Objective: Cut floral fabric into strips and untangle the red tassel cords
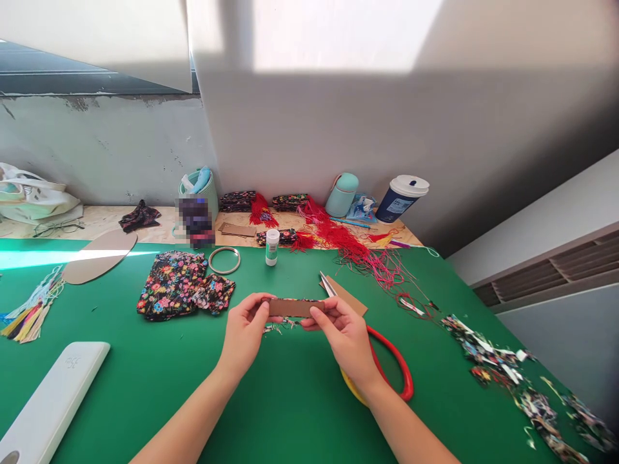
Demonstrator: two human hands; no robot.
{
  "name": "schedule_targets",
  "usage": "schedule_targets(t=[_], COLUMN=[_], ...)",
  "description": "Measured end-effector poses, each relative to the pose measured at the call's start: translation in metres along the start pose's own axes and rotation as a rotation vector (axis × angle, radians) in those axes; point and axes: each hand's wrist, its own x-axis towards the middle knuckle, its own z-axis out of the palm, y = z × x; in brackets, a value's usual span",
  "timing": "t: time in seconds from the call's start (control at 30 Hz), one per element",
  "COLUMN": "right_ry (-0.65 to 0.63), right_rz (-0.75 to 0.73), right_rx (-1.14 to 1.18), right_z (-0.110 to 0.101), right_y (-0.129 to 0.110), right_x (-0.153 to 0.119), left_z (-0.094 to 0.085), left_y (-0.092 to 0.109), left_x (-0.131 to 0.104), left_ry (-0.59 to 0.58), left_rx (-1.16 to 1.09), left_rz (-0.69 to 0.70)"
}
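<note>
Between my two hands I hold a brown cardboard strip (pixel 296 308), stretched level above the green mat, with dark floral fabric showing along its far edge and frayed threads below. My left hand (pixel 245 332) pinches its left end, thumb on the near face. At the right end, my right hand (pixel 347 332) grips it the same way. Under and beside my right hand lie scissors (pixel 405 380) with red and yellow handles, their blades pointing away. A piece of brown cardboard (pixel 351 299) rests by the blades. A glue stick (pixel 271 248) stands upright beyond the strip.
Folded floral fabric (pixel 171 287) and a metal ring (pixel 224 260) lie left of centre. A white device (pixel 58 399) occupies the near left. Red tassels (pixel 338 235), a mint bottle (pixel 342 195) and a lidded cup (pixel 401 198) line the back. Fabric scraps (pixel 488 354) spread along the right.
</note>
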Motion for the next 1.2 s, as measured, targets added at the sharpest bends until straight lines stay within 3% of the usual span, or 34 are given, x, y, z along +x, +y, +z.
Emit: schedule_targets(t=[1.2], right_ry=[0.006], right_rz=[-0.016], right_rx=[-0.015], right_z=[0.0002], right_y=[-0.0001], right_x=[-0.0007], left_z=[-0.0006], left_y=[0.0016], left_x=[-0.0016], left_ry=[0.019], left_rx=[0.076], left_rz=[0.058])
